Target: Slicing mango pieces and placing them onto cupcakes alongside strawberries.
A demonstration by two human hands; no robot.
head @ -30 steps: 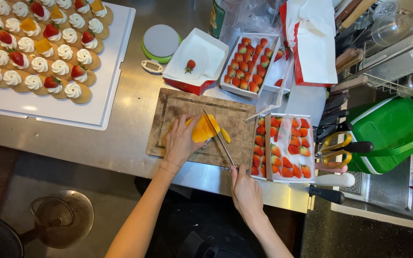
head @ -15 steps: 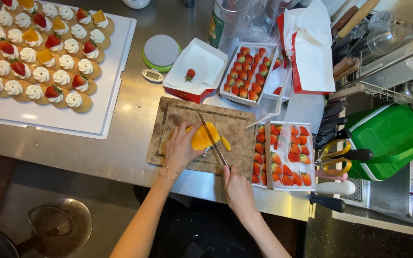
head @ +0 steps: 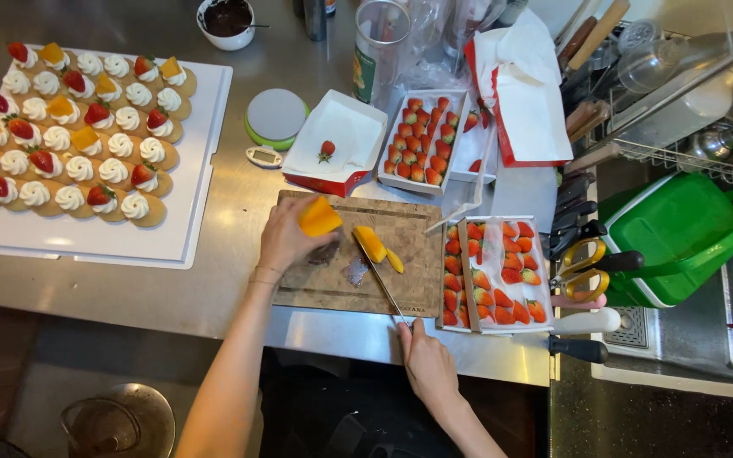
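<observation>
The left hand [head: 286, 240] is now lifting a mango chunk [head: 319, 217] off the cutting board [head: 332, 284], grip closed round it. The right hand [head: 424, 363], at six o'clock, is gripping the knife [head: 377, 276], just beside the remaining slices [head: 372, 243]; the cut is through.
</observation>
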